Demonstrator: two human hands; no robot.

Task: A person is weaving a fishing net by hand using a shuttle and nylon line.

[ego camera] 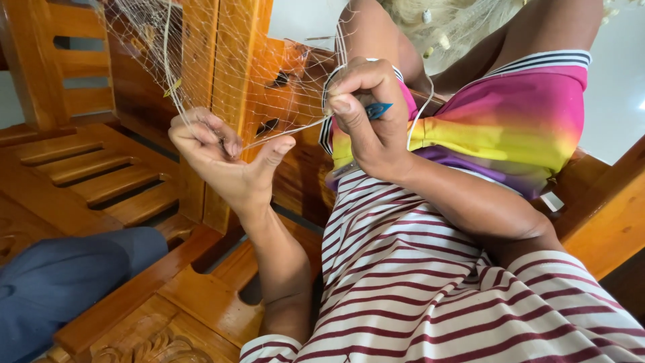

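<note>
A fine pale fishing net point(222, 67) hangs from above in front of a wooden chair. My left hand point(225, 158) pinches a bundle of the net's meshes and cord between curled fingers and thumb. My right hand point(366, 114) is closed around a small blue netting needle point(377, 109), whose tip pokes out beside my fingers. A thin white line point(285, 131) runs taut from the left hand's thumb toward the right hand. Both hands are held close together above my lap.
Orange-brown wooden furniture with slatted seat point(94, 175) and carved armrest point(161, 296) fills the left. A blue-grey cloth point(60, 282) lies at bottom left. My striped shirt point(430, 289) and rainbow shorts point(497, 128) cover the right. More net with small floats point(430, 27) lies on top.
</note>
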